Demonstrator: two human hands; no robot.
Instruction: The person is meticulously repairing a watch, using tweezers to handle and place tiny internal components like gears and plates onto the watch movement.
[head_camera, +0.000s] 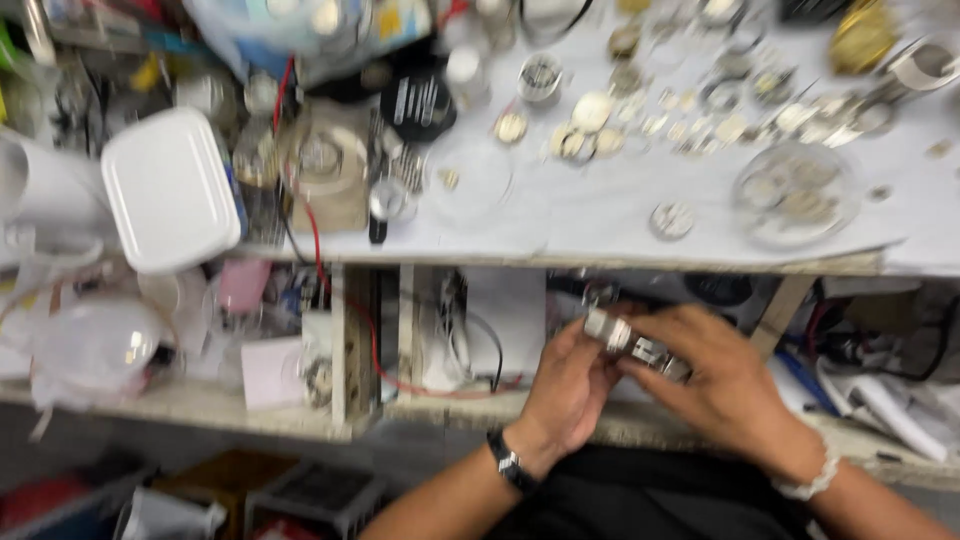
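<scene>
Holding: both hands are meeting over the open drawer below the worktop's front edge, sharing a metal watch (628, 342) between them.
Left hand (567, 392): fingers are curling up and closing against the near end of the watch, thumb side toward the case; a dark wristwatch (508, 463) is sitting on this wrist.
Right hand (722, 385): fingers are pressing together on the band end of the watch, pinching it from above; a pale bead bracelet (812, 481) is circling this wrist.
Watch position: it is hanging in the air between the fingertips, above the drawer (500, 330), not resting on anything.
Blur: the whole view is smearing, so I cannot tell whether the case back is on or off, nor which part the fingers are working.
Progress, as a judgement: the piece is appearing to be in mid-handling, gripped at both ends; nothing is showing it finished or set down, and no tool is in either hand.
Worktop (600, 225): a white sheet is covering it; small watch parts (690, 125) are lying scattered toward the far right corner, and a clear round dish (795, 192) of parts is sitting near the right front edge.
Left side: a white lidded box (170, 190) is overhanging the worktop's left front edge; a red wire (318, 240) is trailing from the worktop down into the drawer.
</scene>
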